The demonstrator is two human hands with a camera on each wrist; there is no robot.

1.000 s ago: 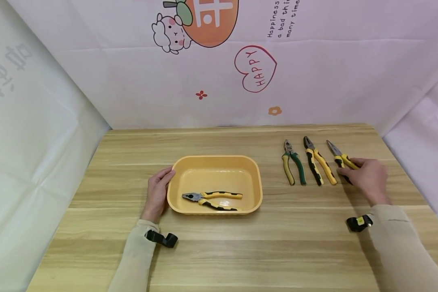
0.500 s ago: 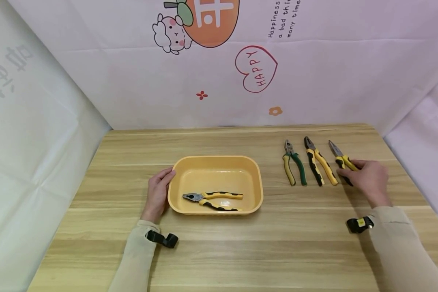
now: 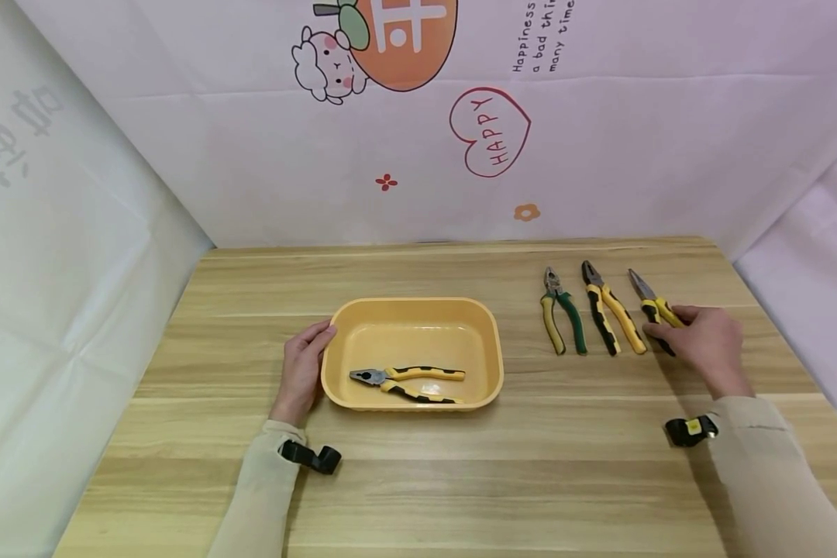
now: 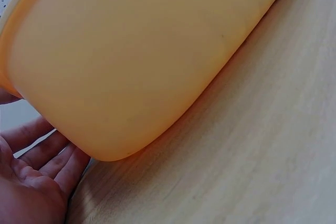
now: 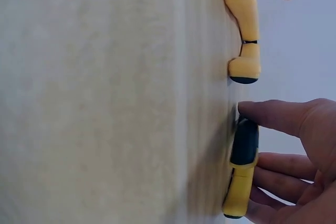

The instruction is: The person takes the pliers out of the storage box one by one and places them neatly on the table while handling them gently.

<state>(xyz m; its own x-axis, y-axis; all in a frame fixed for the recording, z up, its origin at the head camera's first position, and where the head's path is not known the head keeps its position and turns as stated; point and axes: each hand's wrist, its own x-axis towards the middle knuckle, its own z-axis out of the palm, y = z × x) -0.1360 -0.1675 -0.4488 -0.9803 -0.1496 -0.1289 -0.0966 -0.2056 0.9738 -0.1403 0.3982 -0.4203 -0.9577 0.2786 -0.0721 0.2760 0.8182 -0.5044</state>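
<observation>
In the head view, my left hand (image 3: 302,373) rests against the left end of a yellow plastic tray (image 3: 418,311), its fingers fairly straight along the outer wall in the left wrist view. Inside the tray lie combination pliers (image 3: 418,373) with yellow-black handles. My right hand (image 3: 707,345) holds long-nose pliers (image 3: 645,288) by their yellow-black handles, thumb on one side and fingers on the other. These pliers lie on the table, jaws pointing away. In the right wrist view the handle ends (image 5: 241,166) show between thumb and fingers.
Left of the held pliers lie yellow-black combination pliers (image 3: 610,306) and green-handled pliers (image 3: 561,314), handles spread. The wooden table (image 3: 460,496) ends at a white printed cloth (image 3: 251,170) behind. White cloth also hangs at both sides.
Almost nothing differs. The right hand keeps its hold on the long-nose pliers, and the left hand and tray stay in place; a slight view shift shows.
</observation>
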